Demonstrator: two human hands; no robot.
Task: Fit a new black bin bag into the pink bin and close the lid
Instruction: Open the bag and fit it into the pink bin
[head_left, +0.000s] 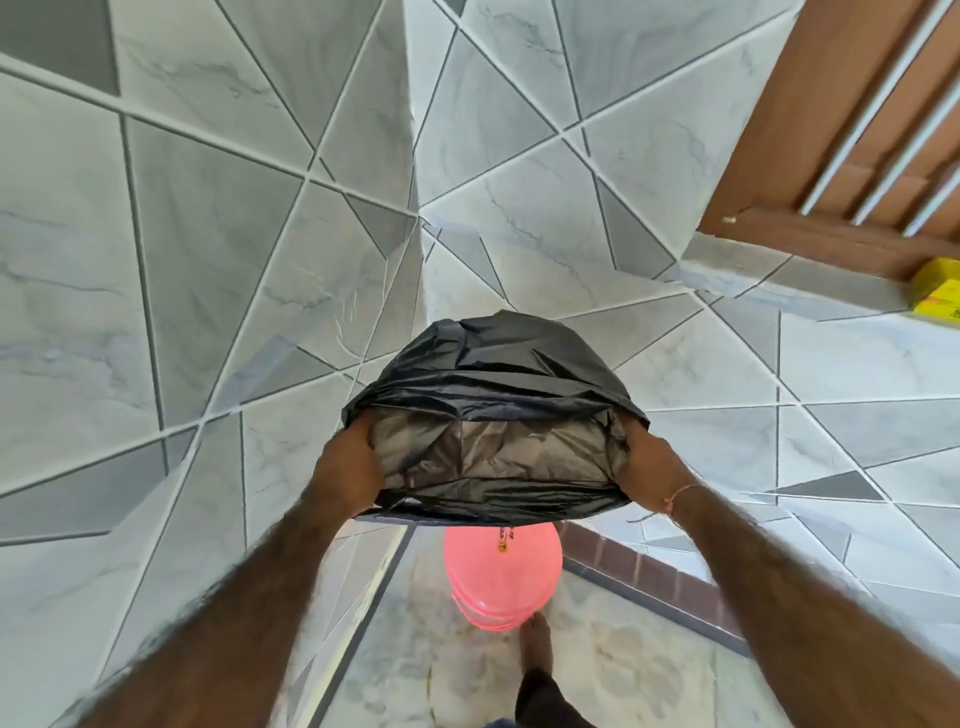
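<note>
Both hands hold a black bin bag open in the air above a pink bin.

The left hand (347, 470) grips the left edge of the bag (493, 395) and the right hand (655, 475) grips the right edge, each closed on the plastic, stretching the mouth wide toward the camera. The bin (503, 577) stands on the floor below the bag, in a corner of grey tiled walls (208, 234), with a bare foot (535, 644) just beside it. A thin thread circles the right wrist.
</note>
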